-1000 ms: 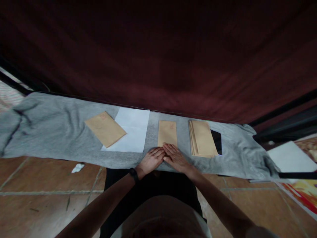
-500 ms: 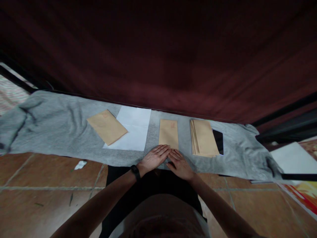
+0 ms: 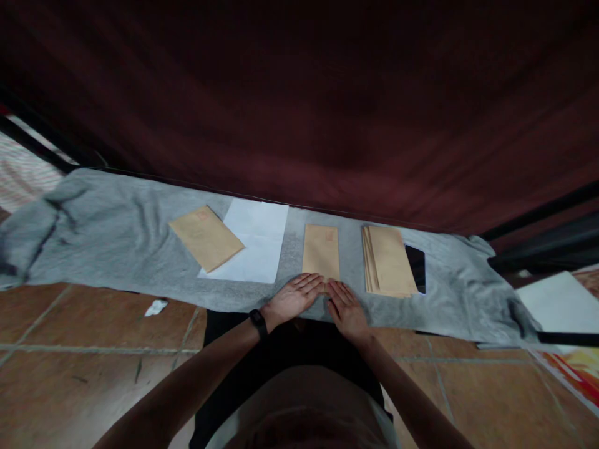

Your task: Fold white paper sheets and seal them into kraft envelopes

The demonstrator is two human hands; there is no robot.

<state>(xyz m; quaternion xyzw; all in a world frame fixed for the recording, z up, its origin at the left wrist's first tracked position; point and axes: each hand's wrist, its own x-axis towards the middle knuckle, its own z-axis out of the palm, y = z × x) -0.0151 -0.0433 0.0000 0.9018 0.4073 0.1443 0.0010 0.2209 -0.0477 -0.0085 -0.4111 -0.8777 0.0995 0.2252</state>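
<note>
A brown paper envelope (image 3: 321, 249) with a faint red print at its top right lies upright in front of me. On its near end rests my left hand (image 3: 297, 295), fingers stretched out flat, a black band on the wrist. My right hand (image 3: 347, 307) lies flat over the same end's right corner, fingers extended. A small strip of the envelope's near edge shows between the fingertips. Neither hand grasps anything. Farther left, another brown envelope (image 3: 206, 238) lies slanted, partly over white paper sheets (image 3: 258, 237). To the right is a stack of brown envelopes (image 3: 390, 262).
A dark-screened phone (image 3: 416, 268) lies partly under the right stack. Everything sits on a narrow surface covered by grey cloth (image 3: 116, 231), with a dark red curtain (image 3: 299, 125) behind. Crumpled white paper (image 3: 156, 307) lies on the tiled floor (image 3: 107, 324).
My right hand has slid to the right along the envelope's near end, so the fingertips of both hands are now apart. My left hand stays in place. The view has shifted slightly.
</note>
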